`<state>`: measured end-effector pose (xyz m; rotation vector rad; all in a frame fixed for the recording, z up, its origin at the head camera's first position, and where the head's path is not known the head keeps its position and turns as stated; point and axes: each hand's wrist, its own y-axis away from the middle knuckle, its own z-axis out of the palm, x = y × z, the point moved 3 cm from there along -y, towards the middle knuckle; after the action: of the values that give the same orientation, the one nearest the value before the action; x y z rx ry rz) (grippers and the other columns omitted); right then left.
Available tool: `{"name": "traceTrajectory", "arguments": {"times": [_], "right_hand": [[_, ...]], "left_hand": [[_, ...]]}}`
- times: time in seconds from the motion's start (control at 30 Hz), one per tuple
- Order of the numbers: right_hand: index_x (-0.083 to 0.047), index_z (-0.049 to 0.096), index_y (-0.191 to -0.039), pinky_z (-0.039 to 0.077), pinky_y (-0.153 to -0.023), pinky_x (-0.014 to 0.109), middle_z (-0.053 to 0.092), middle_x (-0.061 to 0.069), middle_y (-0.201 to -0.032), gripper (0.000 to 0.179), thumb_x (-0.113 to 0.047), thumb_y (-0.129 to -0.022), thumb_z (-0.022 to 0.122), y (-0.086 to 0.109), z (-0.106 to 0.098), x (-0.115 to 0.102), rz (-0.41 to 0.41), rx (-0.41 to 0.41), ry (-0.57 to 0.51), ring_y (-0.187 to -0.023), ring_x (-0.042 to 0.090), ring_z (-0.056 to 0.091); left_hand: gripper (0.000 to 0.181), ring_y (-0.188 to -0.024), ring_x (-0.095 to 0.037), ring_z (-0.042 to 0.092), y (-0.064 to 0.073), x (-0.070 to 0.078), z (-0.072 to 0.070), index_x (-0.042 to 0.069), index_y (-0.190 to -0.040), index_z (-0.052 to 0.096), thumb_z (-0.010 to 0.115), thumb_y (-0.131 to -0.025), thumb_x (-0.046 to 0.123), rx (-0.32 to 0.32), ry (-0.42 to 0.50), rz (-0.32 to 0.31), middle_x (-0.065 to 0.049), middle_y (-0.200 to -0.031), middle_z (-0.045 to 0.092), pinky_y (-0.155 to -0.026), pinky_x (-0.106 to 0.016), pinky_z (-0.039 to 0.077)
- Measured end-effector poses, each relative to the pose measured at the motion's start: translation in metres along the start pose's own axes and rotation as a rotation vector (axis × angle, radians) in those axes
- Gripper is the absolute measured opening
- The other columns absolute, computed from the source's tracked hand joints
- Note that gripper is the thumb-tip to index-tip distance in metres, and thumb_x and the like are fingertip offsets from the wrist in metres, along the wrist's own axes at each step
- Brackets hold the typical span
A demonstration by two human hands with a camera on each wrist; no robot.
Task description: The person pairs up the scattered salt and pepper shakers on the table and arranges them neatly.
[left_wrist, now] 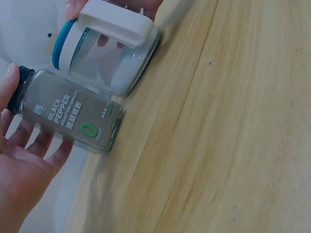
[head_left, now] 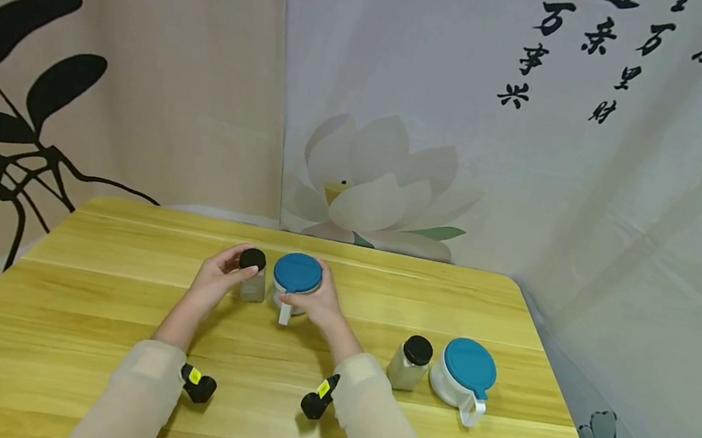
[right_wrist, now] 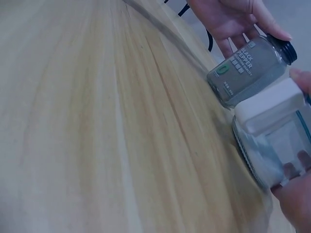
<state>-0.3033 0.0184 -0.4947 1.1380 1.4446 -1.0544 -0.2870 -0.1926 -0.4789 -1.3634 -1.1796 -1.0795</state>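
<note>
Toward the back of the table, my left hand (head_left: 219,276) grips a pepper jar (left_wrist: 73,114) labelled BLACK PEPPER, with a black cap and greyish powder. Its thumb lies at the cap and its fingers go behind the glass. Just to the right, my right hand (head_left: 322,304) holds a clear glass seasoning jar (head_left: 297,272) with a blue lid and a white handle. The thumb is near the lid above the handle, and the fingers show through the glass from behind. White contents lie at its bottom. Both jars stand upright, side by side, on the table.
A second black-capped jar (head_left: 410,362) and another blue-lidded jar with a white handle (head_left: 465,375) stand together on the right of the wooden table (head_left: 250,417). Behind the table's far edge hangs a printed curtain (head_left: 403,66).
</note>
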Motion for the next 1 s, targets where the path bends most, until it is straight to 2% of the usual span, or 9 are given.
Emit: {"name": "traceTrajectory", "arguments": {"times": [0.23, 0.53, 0.77, 0.9, 1.0], "right_hand": [[-0.01, 0.029, -0.148, 0.033, -0.102, 0.052, 0.043, 0.013, -0.141, 0.098, -0.004, -0.068, 0.086, 0.003, -0.001, -0.003, 0.004, 0.002, -0.011, -0.126, 0.034, 0.042], [-0.002, 0.034, -0.143, 0.037, -0.098, 0.053, 0.047, 0.019, -0.135, 0.092, 0.003, -0.066, 0.083, 0.022, -0.005, -0.031, -0.031, -0.014, -0.034, -0.122, 0.038, 0.045], [-0.016, 0.033, -0.147, 0.034, -0.102, 0.051, 0.045, 0.011, -0.139, 0.098, -0.005, -0.066, 0.087, 0.011, -0.004, -0.004, -0.021, 0.019, -0.017, -0.125, 0.032, 0.044], [-0.017, 0.031, -0.149, 0.033, -0.102, 0.053, 0.044, 0.011, -0.141, 0.102, -0.008, -0.065, 0.087, 0.011, -0.004, 0.0, -0.026, 0.029, -0.018, -0.126, 0.033, 0.043], [-0.018, 0.03, -0.149, 0.033, -0.102, 0.053, 0.043, 0.011, -0.141, 0.102, -0.008, -0.065, 0.087, 0.013, -0.005, -0.002, -0.026, 0.035, -0.024, -0.126, 0.032, 0.042]], "left_hand": [[0.057, -0.124, -0.03, 0.045, 0.003, 0.004, 0.0, 0.004, -0.14, 0.047, 0.069, -0.09, 0.021, 0.001, 0.007, -0.009, -0.019, -0.134, 0.049, -0.097, -0.034, 0.039], [0.056, -0.121, -0.032, 0.047, 0.009, 0.007, 0.001, 0.002, -0.139, 0.047, 0.069, -0.09, 0.019, 0.007, 0.019, 0.004, -0.021, -0.13, 0.051, -0.085, -0.017, 0.044], [0.058, -0.119, -0.03, 0.049, 0.013, 0.008, 0.001, 0.002, -0.141, 0.046, 0.069, -0.09, 0.019, 0.02, 0.018, 0.004, -0.023, -0.129, 0.052, -0.084, -0.016, 0.044], [0.06, -0.113, -0.019, 0.052, 0.015, 0.01, 0.0, 0.0, -0.141, 0.044, 0.069, -0.09, 0.019, 0.018, 0.03, 0.012, -0.022, -0.131, 0.051, -0.085, -0.016, 0.045], [0.058, -0.113, -0.02, 0.052, 0.02, 0.019, 0.001, -0.001, -0.141, 0.044, 0.068, -0.091, 0.015, 0.012, 0.045, 0.008, -0.023, -0.132, 0.05, -0.085, -0.017, 0.045]]}}
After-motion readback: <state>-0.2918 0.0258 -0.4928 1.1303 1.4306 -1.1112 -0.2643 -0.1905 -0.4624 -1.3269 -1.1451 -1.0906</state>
